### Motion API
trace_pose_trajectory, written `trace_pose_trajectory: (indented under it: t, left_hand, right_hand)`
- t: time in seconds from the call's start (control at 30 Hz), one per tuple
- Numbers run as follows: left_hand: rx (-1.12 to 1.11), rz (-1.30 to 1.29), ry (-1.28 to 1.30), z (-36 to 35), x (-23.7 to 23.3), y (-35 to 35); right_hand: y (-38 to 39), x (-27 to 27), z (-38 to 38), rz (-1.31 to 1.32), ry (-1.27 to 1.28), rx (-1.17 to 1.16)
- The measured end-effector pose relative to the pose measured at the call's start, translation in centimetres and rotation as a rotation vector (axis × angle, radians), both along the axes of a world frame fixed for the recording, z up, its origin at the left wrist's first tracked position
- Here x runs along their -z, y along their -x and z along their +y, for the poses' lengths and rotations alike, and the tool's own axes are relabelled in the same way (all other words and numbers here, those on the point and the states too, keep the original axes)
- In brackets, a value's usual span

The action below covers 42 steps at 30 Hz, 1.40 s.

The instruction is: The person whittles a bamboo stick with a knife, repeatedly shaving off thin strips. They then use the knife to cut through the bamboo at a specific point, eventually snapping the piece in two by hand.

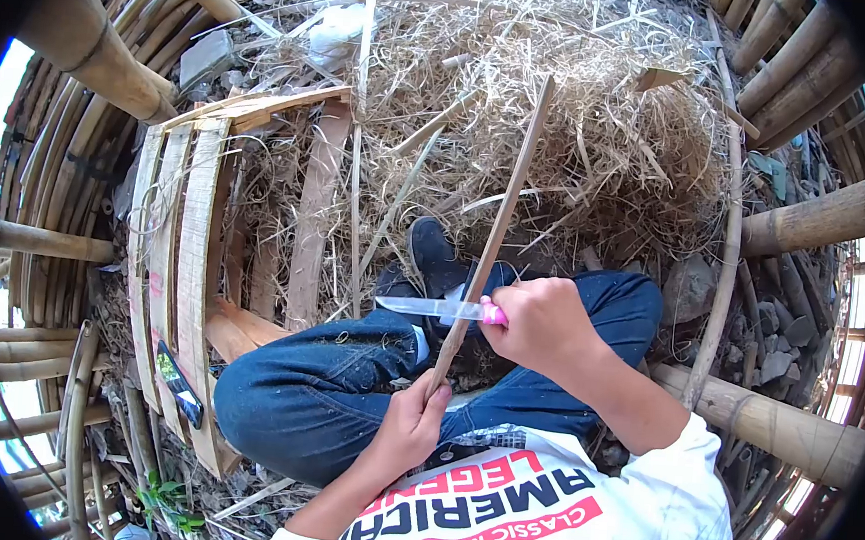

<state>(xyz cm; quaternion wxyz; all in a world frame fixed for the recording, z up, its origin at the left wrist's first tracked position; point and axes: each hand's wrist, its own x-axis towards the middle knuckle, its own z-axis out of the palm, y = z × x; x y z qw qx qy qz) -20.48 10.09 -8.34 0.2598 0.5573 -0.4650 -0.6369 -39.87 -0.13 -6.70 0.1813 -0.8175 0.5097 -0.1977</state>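
My left hand is closed around the lower end of a long bamboo strip, which slants up and away over my crossed legs. In my right hand is a knife with a pink handle, its pale blade pointing left. The blade lies across the strip a little above my left hand, overlapping it in this view. Fingers of my right hand wrap the handle and hide most of it.
A heap of bamboo shavings lies ahead of my feet. To the left is a wooden pallet with a phone-like dark object on it. Bamboo poles stand around both sides, with stones at right.
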Motion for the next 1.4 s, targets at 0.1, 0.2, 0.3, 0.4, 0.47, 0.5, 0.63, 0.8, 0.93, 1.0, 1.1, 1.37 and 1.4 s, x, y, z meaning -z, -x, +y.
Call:
trace_pose_trajectory:
  t: [0.1,0.2,0.3,0.4,0.47,0.5,0.63,0.8,0.93,1.0,1.1,1.37,1.4]
  left_hand:
    - [0.000,-0.032,0.005,-0.3,-0.4,0.3]
    - [0.017,-0.118,0.076,-0.4,-0.4,0.4]
    - [0.035,-0.216,0.144,-0.4,-0.1,0.3]
    - [0.063,-0.285,0.197,-0.4,0.2,0.4]
    - [0.075,-0.331,0.243,-0.3,0.3,0.5]
    - [0.077,-0.332,0.239,-0.2,0.3,0.5]
    - [0.105,-0.364,0.225,-0.3,0.3,0.5]
    - [0.114,-0.400,0.208,-0.3,0.3,0.5]
    - [0.106,-0.416,0.230,-0.2,0.4,0.3]
    - [0.108,-0.418,0.225,-0.1,0.4,0.3]
    - [0.115,-0.437,0.205,0.1,0.4,0.3]
    - [0.132,-0.440,0.206,0.2,0.5,0.6]
    - [0.132,-0.439,0.206,0.1,0.4,0.5]
  right_hand:
    - [-0.2,-0.2,0.4,0.033,-0.026,-0.044]
    - [-0.3,-0.1,0.4,0.138,-0.036,-0.049]
    - [0.0,1.1,0.3,0.234,-0.016,-0.054]
    - [0.8,2.0,0.1,0.286,-0.014,-0.094]
    - [0.9,2.4,0.0,0.300,0.005,-0.084]
    - [1.0,2.6,0.0,0.310,0.028,-0.072]
    - [2.0,3.3,-1.1,0.365,0.039,-0.023]
    - [2.1,3.9,-1.5,0.349,0.066,-0.021]
    - [2.0,4.1,-1.9,0.342,0.077,-0.023]
    - [2.0,4.3,-2.2,0.329,0.094,-0.003]
    - [2.9,5.0,-3.2,0.353,0.111,0.061]
    - [4.2,4.2,-5.2,0.441,0.112,0.105]
    - [4.2,4.2,-5.4,0.415,0.126,0.104]
